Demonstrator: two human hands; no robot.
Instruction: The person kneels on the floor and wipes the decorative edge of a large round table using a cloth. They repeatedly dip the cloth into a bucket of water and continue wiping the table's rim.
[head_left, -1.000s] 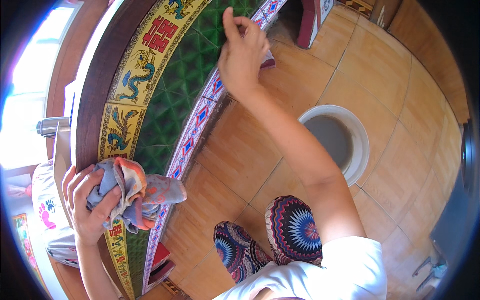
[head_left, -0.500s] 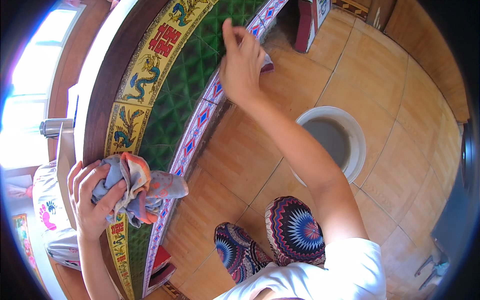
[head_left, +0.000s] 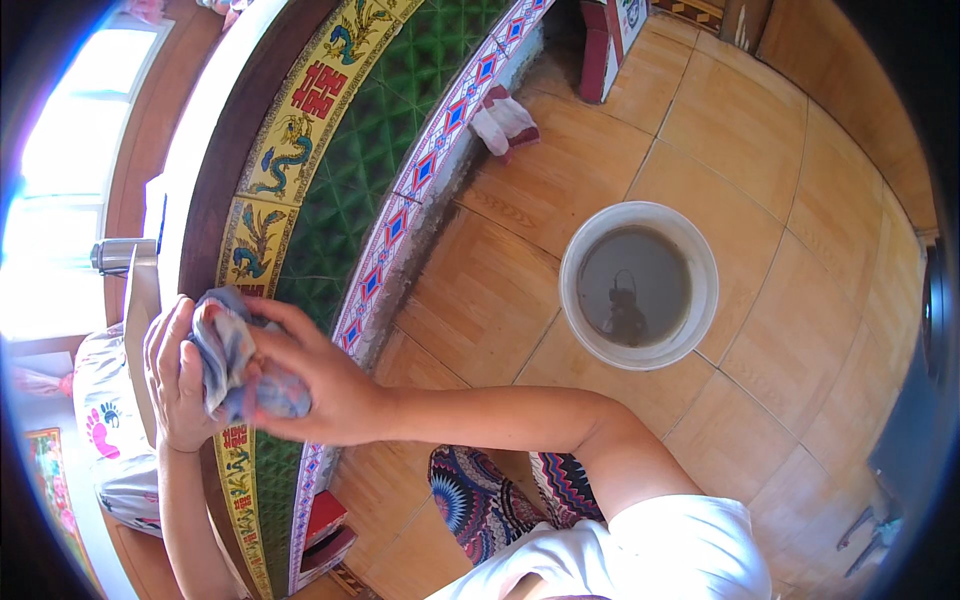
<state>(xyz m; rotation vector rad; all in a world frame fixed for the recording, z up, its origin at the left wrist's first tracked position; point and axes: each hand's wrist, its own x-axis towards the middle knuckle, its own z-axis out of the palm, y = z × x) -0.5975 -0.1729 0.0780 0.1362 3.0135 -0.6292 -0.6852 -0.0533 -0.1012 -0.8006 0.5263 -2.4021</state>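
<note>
Between my two hands is a bunched grey and orange cloth (head_left: 232, 345), held up against the tiled side of a raised platform (head_left: 350, 190). My left hand (head_left: 177, 375) wraps it from the left, near the dark wooden edge (head_left: 200, 215). From the right, my right hand (head_left: 315, 375) closes on the same cloth; its fingers are slightly blurred and partly cover it. Yellow patterned tiles run below the wood, then green ones, then a white border with blue and red diamonds.
A white bucket (head_left: 705, 300) of murky grey water stands on the tan tiled floor (head_left: 760, 230). A white and maroon cloth (head_left: 505, 125) lies by the platform's base. Boxes stand at the far end (head_left: 598, 55) and near end (head_left: 325, 520). A metal cylinder (head_left: 118, 256) sits beyond the wooden edge.
My right hand has come from the far end of the green tiles down to the cloth and now grips it alongside my left. The white and maroon cloth shows more fully.
</note>
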